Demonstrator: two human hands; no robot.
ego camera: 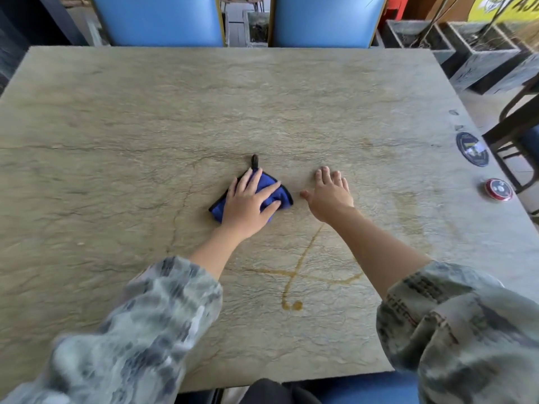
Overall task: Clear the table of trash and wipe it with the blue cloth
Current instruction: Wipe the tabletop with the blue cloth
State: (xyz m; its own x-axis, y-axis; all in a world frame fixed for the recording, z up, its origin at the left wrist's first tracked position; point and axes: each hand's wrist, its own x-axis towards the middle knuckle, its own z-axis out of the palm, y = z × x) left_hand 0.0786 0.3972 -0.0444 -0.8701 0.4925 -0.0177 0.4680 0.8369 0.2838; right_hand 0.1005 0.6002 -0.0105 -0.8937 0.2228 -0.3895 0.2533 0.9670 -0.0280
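A folded blue cloth (277, 193) with a dark hanging loop lies near the middle of the stone table (145, 112). My left hand (249, 204) presses flat on the cloth with its fingers spread and straight. A little to the right, my right hand (331, 195) rests palm down on the bare tabletop, fingers straight, holding nothing. A thin yellowish line of stain (291, 290) runs across the table between my forearms, ending in a small blob near the front edge.
A round red call button (497, 189) and a dark round sticker (472, 148) sit at the table's right edge. Two blue chairs (160, 21) stand behind the far edge. Stone planters (481, 53) and a dark chair frame (513, 132) stand to the right.
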